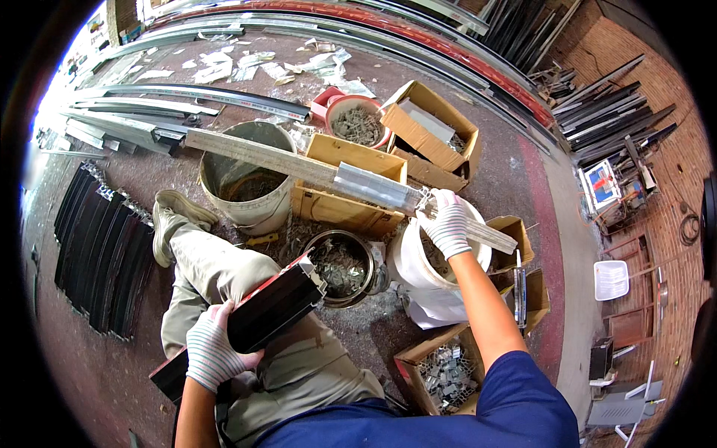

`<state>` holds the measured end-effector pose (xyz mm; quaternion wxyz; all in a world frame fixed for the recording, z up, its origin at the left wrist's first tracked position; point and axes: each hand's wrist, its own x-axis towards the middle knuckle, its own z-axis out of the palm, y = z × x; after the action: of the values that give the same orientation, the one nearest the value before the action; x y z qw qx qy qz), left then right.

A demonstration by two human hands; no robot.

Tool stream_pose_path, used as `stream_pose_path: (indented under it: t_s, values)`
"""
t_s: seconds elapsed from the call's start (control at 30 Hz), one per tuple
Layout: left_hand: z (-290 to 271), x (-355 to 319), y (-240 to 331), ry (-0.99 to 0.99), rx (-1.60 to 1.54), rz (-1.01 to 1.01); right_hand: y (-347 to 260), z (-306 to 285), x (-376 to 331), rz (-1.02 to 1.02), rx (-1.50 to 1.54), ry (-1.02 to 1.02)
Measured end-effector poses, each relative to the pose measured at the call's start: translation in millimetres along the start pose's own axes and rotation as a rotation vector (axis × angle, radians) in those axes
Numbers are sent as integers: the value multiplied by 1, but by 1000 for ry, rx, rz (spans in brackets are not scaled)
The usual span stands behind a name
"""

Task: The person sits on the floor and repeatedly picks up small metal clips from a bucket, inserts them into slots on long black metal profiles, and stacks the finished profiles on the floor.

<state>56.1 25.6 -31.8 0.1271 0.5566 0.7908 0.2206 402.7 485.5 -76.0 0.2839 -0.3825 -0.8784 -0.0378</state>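
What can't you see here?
Head view:
Part of the black bar: covered by the left hand.
Some of the white bucket's inside: hidden behind the right hand.
Dark bars' upper ends: cut off by the top edge.
Scraps in the round pan: too small to name.

Thin-striped white gloves covered both hands; the top was navy and short-sleeved, the trousers beige, the shoes pale beige.

The left hand grips a black profile while the right hand is above a white bucket
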Motion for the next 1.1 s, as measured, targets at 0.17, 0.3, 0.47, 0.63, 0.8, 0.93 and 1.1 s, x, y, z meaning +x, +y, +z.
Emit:
stream_pose_path:
  t_s: [0.17,0.3,0.47,0.63,0.8,0.93,1.1]
  values:
    - [-5,0,1,29,50,25,-53,-7,-4,228,556,-95]
    - [-3,6,0,-34,-24,21,-125,-40,-30,543,1389,-498]
    - [-3,1,-3,-32,-12,12,-175,-37,-59,517,1294,-813]
    - [-4,3,-1,-31,-22,7,-182,-22,-75,582,1312,-864]
    - [-5,3,-1,-37,-4,-4,-191,-33,-65,630,1343,-867]
    - [-5,3,-1,-26,-17,8,-186,-24,-69,688,1352,-865]
    - [-5,3,-2,-30,-22,4,-187,-27,-71,613,1373,-828]
